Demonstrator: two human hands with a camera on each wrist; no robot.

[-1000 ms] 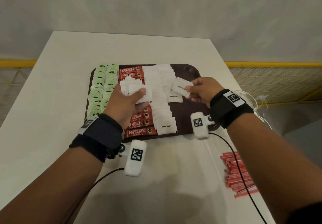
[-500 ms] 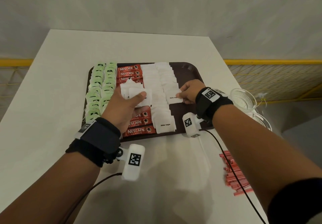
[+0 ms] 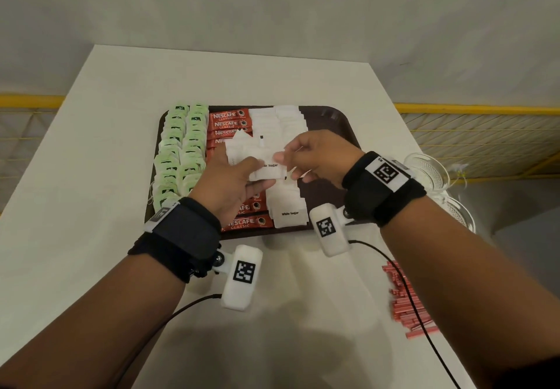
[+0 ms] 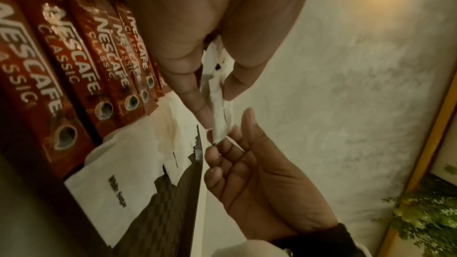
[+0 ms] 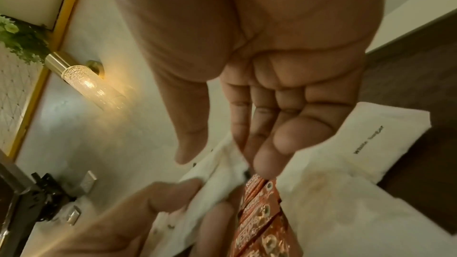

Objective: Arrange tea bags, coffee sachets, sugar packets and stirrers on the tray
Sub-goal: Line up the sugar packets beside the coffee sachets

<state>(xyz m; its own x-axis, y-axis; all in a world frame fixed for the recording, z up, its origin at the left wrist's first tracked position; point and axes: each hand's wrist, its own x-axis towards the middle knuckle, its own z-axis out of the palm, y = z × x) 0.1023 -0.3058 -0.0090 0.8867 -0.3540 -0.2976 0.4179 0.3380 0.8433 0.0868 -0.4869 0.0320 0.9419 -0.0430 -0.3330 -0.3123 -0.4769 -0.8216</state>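
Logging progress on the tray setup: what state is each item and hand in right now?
Tea bags: laid in rows at tray's left.
Coffee sachets: laid in a column on tray.
Sugar packets: partly laid in rows.
Held sugar stack: gripped in left hand.
Right hand: pinching the top packet.
Stirrers: piled on table, off tray.
Tray: right side bare.

Both forearms reach in from 6 o'clock, left hand (image 3: 225, 181) thumb-up with fingers curled into a grip, right hand (image 3: 321, 155) meeting it from 3 o'clock, thumb and fingertips pinching, wrists strapped in black bands.
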